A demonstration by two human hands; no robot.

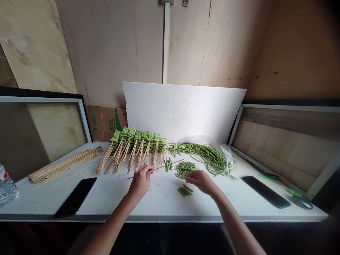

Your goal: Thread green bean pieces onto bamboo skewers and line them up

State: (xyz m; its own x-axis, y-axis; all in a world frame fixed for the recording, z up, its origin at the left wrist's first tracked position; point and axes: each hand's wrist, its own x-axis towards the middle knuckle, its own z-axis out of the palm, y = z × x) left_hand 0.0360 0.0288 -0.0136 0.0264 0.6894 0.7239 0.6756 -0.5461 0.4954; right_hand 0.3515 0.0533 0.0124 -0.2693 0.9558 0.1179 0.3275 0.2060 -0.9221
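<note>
My left hand (141, 181) pinches a thin bamboo skewer (174, 162) that lies across the white table (159, 202) with several short green bean pieces (168, 164) threaded on it. My right hand (199, 180) hovers with fingers curled over a heap of cut bean pieces (184, 169); whether it holds one is hidden. A small bundle of cut pieces (185, 190) lies just left of that hand. A row of finished bean skewers (132, 145) is stacked behind.
Bare skewers (63, 164) lie in a pile at the left. Long uncut beans (204, 154) rest on a clear plastic bag. A black phone (75, 197) is front left, a dark flat object (266, 191) front right, a water bottle (6, 186) at the far left.
</note>
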